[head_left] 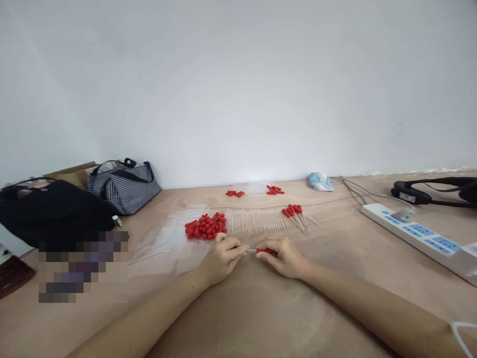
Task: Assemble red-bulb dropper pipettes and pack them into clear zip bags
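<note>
My left hand (222,257) pinches a thin whitish dropper tube (252,250). Its right end meets a red rubber bulb (267,251), which my right hand (286,256) grips between thumb and fingers. How far the tube sits inside the bulb is hidden. Just beyond my left hand is a pile of loose red bulbs (204,226). A row of thin tubes (257,221) lies side by side past both hands. To its right, several tubes with red bulbs on their ends (296,214) lie fanned out.
Clear plastic bags (160,243) lie at left. Farther back are more red bulbs (235,193) and bulbed tubes (275,190). A striped bag (124,186) and a black bag (55,214) stand left. A blue-white packet (320,181), power strip (413,233) and black headset (413,191) sit right.
</note>
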`<state>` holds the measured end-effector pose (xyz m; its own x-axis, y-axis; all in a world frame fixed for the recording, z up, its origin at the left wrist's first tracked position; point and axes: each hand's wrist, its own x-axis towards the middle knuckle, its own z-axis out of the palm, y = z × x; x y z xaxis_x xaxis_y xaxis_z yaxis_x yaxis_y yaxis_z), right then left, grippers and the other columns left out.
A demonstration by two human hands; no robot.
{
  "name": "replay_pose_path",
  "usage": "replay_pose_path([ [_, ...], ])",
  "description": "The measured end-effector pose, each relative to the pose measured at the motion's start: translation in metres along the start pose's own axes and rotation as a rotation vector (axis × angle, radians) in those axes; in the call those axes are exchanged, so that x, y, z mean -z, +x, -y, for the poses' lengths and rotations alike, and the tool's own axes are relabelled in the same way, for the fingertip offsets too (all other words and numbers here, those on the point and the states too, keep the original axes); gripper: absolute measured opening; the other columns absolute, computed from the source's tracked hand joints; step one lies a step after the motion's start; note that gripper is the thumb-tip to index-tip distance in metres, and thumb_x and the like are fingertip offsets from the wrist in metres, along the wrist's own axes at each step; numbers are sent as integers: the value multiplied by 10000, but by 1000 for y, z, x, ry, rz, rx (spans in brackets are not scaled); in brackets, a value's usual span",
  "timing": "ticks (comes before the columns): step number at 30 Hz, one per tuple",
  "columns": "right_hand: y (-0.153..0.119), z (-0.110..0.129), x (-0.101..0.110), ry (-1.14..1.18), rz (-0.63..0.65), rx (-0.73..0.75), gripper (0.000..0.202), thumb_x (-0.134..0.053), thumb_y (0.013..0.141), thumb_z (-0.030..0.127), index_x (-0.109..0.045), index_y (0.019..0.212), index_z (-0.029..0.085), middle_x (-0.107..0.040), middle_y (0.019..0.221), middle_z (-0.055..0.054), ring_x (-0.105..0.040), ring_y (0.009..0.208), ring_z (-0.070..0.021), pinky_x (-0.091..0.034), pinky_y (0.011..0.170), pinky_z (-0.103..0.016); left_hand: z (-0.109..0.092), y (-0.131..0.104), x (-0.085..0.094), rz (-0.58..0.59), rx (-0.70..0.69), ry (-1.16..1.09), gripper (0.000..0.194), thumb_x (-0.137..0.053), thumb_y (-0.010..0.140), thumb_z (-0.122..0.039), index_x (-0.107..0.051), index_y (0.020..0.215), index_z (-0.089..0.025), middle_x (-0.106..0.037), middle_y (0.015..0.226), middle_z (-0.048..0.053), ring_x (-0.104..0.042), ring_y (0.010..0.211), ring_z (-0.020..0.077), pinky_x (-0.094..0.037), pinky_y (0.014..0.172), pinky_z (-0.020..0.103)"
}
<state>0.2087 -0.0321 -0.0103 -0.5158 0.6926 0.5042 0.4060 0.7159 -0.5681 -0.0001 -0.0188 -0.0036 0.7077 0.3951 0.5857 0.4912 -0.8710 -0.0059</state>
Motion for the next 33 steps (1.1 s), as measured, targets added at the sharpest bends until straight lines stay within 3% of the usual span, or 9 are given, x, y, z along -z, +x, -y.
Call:
replay_pose_path([
  [10,1,-5,-2,-198,21,91,157,-457,819,276,-586,839,188,-604,729,-39,-523,682,-150,-339,662,-299,-4,1,-3,-17,17,9,238,-369,877,-188,-605,906,-179,-562,639,7,-466,578,108,-263,642,292],
  [29,5,-5,-4,-231,71,103,159,-451,821,267,-587,837,187,-617,765,-47,-537,730,-158,-348,688,-299,-7,4,-2,40,59,-14,262,-366,881,-223,-626,884,-186,-574,655,19,-456,611,125,-294,665,303],
  [33,5,-6,-6,-119,39,49,162,-459,817,277,-592,822,184,-603,752,-46,-528,722,-150,-377,681,-290,-6,4,-4,0,77,-36,239,-384,878,-227,-619,872,-180,-589,667,20,-481,622,127,-305,670,302],
])
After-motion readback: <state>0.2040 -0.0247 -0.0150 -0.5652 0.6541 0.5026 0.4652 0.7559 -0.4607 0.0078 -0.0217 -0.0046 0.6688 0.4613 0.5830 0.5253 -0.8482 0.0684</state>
